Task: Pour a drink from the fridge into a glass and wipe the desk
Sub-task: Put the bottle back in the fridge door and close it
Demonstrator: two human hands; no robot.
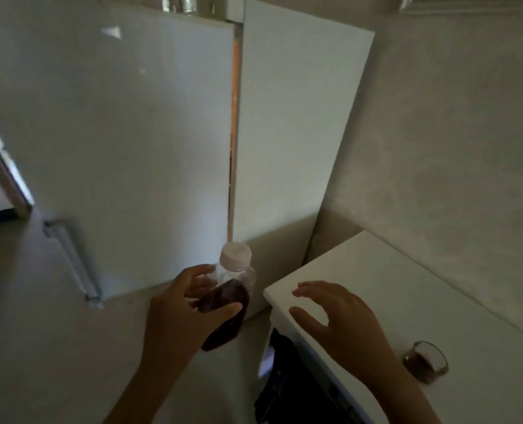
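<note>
My left hand (179,313) grips a clear plastic bottle (228,296) of dark drink with a white cap, held tilted in front of the fridge. The fridge door (116,133) stands slightly ajar, with an orange glow in the gap. My right hand (342,319) hovers open, fingers spread, over the left corner of the white desk (407,286). A short glass (426,361) with dark drink in it stands on the desk, right of my right forearm.
The fridge's side panel (297,123) rises behind the bottle. A metal handle (73,261) runs along the door's lower left. A dark object (290,384) sits under the desk's edge. A beige wall (453,133) backs the desk.
</note>
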